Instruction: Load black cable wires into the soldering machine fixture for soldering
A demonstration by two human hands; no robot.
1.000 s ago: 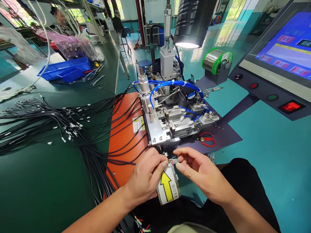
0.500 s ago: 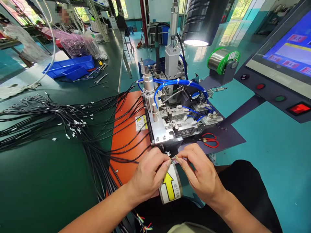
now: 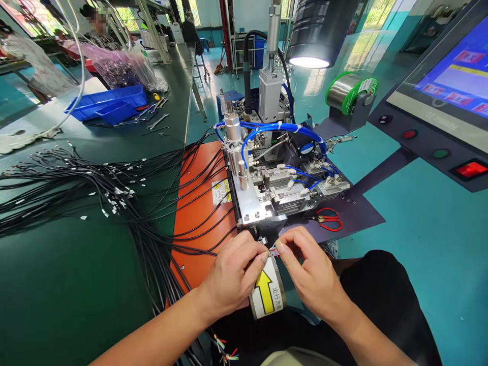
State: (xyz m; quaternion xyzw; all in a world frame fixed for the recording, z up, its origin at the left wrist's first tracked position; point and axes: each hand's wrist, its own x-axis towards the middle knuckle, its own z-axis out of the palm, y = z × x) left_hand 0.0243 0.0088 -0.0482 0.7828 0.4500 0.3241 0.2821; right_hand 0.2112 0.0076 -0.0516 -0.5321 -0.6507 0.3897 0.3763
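Thumb and fingers pinched, my left hand (image 3: pixel 238 272) holds the end of a cable at the machine's front edge. Facing it, my right hand (image 3: pixel 310 274) pinches the thin coloured wires (image 3: pixel 274 251) that come out there; red and white strands show between the fingertips. Just below the fingertips is a round part with a yellow arrow label (image 3: pixel 267 292). The metal fixture of the machine (image 3: pixel 247 201) lies right beyond both hands. Black cables (image 3: pixel 202 250) run across its orange cover (image 3: pixel 198 203) on the left.
Red-handled scissors (image 3: pixel 330 219) lie right of the fixture. A solder spool (image 3: pixel 351 93) and a control screen (image 3: pixel 453 86) stand at the right. On the green table are a cable bundle (image 3: pixel 118 198), blue trays (image 3: pixel 110 104) and wrenches (image 3: pixel 158 121). Loose wire ends (image 3: pixel 224 351) hang below. People sit at the back left.
My right hand has turned slightly, its fingers drawn closer together, and more of the coloured wires shows between the fingertips. My left hand has hardly moved.
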